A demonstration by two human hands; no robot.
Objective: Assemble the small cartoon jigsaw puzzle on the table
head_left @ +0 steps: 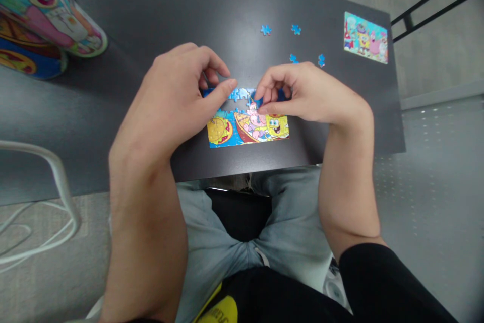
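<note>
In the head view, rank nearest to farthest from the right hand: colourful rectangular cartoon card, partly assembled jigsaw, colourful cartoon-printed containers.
1. Partly assembled rectangular jigsaw: at the right hand.
2. Colourful rectangular cartoon card: upper right.
3. Colourful cartoon-printed containers: far left.

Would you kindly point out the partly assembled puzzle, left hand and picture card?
Partly assembled puzzle [248, 125]: head view, printed middle.
Left hand [181, 88]: head view, its back.
Picture card [365, 38]: head view, its centre.

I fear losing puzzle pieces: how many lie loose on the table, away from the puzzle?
4: far-left piece, far-right piece; near-left piece, close to the right hand; near-right piece. It or the left hand may hide more.
</note>
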